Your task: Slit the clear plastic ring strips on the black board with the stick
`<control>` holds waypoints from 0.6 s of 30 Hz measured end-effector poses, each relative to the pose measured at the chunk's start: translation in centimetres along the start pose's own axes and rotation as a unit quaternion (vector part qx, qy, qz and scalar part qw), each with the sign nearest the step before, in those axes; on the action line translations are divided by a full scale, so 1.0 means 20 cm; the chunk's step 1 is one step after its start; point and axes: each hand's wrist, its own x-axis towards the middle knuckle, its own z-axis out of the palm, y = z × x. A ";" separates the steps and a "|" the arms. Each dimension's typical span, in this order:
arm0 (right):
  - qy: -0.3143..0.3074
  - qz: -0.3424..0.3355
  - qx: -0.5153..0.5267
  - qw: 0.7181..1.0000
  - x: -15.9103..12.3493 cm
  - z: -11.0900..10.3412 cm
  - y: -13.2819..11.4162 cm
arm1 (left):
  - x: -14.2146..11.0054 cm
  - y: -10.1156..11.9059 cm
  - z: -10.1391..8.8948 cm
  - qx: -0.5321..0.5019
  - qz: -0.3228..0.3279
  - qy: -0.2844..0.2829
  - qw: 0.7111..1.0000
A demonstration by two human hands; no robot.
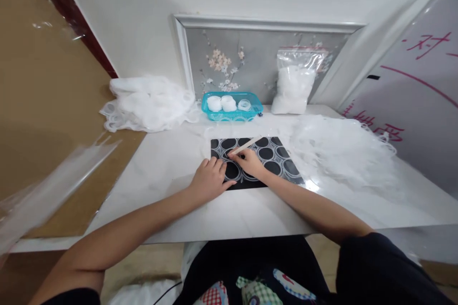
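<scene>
A black mat lies on the white table, with a translucent sheet of joined rings spread over it. My right hand is closed round a thin pale flat stick, its lower end close to the sheet near the mat's middle. The stick slants up to the right; whether its tip touches the rings is too small to tell. Resting on the mat's left edge, my left hand has its fingers stretched out and its thumb apart, palm down.
Behind the mat stands a blue plastic basket holding several white ring stacks. A heap of white ring sheets sits at the left, another pile at the right. A filled zip bag leans against the framed panel.
</scene>
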 end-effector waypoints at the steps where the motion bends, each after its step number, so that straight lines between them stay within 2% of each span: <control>1: -0.002 0.009 0.006 1.000 0.00 0.00 0.00 | 0.00 0.01 0.01 0.012 -0.011 -0.009 1.000; 4: -0.008 0.025 0.013 1.000 0.00 -0.02 0.01 | -0.01 0.02 0.02 0.025 -0.020 -0.014 0.999; 11: -0.034 0.010 -0.002 0.999 -0.01 -0.02 -0.01 | -0.06 -0.02 0.06 0.014 0.042 0.029 0.999; 18: -0.039 0.007 -0.002 0.999 -0.01 -0.01 -0.01 | -0.06 -0.03 0.15 -0.002 0.075 0.109 0.991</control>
